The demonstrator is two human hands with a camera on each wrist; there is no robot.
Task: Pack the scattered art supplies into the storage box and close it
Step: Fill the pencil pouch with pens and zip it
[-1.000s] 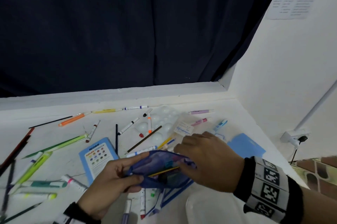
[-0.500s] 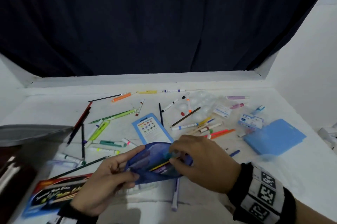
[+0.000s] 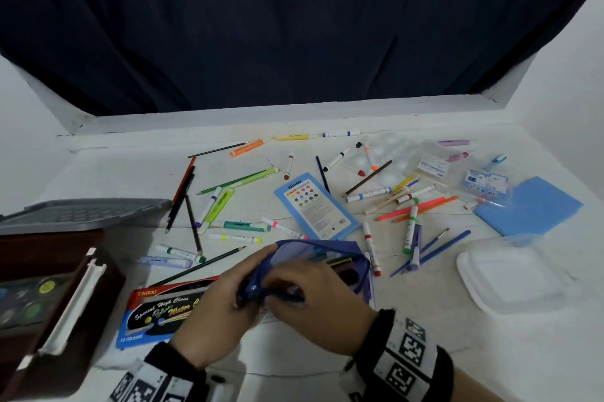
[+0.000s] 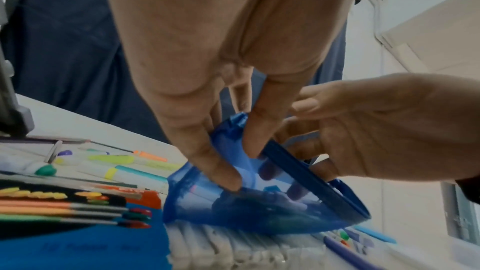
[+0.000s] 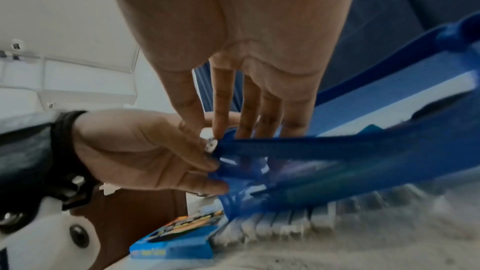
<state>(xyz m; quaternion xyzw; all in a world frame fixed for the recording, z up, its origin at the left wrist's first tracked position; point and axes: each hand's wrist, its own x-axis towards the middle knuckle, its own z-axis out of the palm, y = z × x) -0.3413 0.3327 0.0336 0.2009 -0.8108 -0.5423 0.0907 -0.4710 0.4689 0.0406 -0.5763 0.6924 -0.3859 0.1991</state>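
A blue see-through zip pouch (image 3: 330,254) with pencils inside is held low over the table near its front edge. My left hand (image 3: 248,280) pinches the pouch's left end between thumb and fingers; the left wrist view shows that left hand (image 4: 236,165) on the pouch (image 4: 259,213). My right hand (image 3: 291,290) curls over the same end beside it. In the right wrist view the right hand (image 5: 233,128) has its fingertips at the metal zip pull (image 5: 210,144) on the pouch's zip edge (image 5: 337,147). The dark brown storage box (image 3: 81,303) stands open at the left, paint pans inside.
The box's grey lid (image 3: 85,212) lies behind it. Markers, pencils and brushes lie scattered across the white table (image 3: 130,172). A blue colour-pencil card (image 3: 313,205), a watercolour box (image 3: 163,310), a clear plastic container (image 3: 510,274), a blue pad (image 3: 536,205) and a white palette (image 3: 385,156) lie around.
My right hand has slid left along the pouch to its left end, next to my left hand. The head view has swung left, bringing the storage box into sight.
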